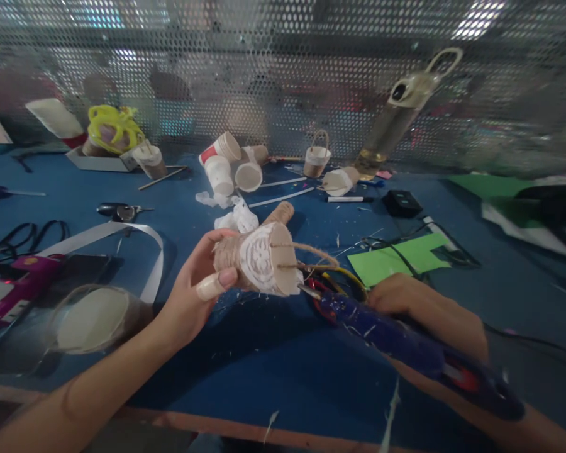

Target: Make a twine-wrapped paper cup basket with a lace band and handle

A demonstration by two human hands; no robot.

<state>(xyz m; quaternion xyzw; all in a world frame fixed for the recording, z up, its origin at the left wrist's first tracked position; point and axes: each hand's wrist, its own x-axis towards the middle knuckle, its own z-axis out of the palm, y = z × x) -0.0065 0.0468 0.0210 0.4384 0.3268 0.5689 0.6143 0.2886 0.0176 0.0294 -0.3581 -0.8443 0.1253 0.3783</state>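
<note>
A small paper cup [259, 259], wrapped in twine and banded with white lace, lies sideways in my left hand [195, 292]. The thumb and fingers close around its twine-wrapped part, and a thin twine handle loops out past the cup's wide end. My right hand [429, 308] grips a dark blue hot glue gun [387, 336] spotted with dried glue. Its metal nozzle points at the lace edge on the near side of the cup, very close to it; I cannot tell whether they touch. Behind the cup stands a brown twine roll [280, 214], partly hidden, beside crumpled white lace [239, 217].
Finished twine cups [317, 162] and stacked paper cups [221, 151] line the back by a perforated metal screen [245, 82]. A bottle [391, 119] leans there. At left lie a magenta glue gun [23, 286], keys [125, 212] and a twine-handled cup [94, 318]; at right, green paper [396, 258].
</note>
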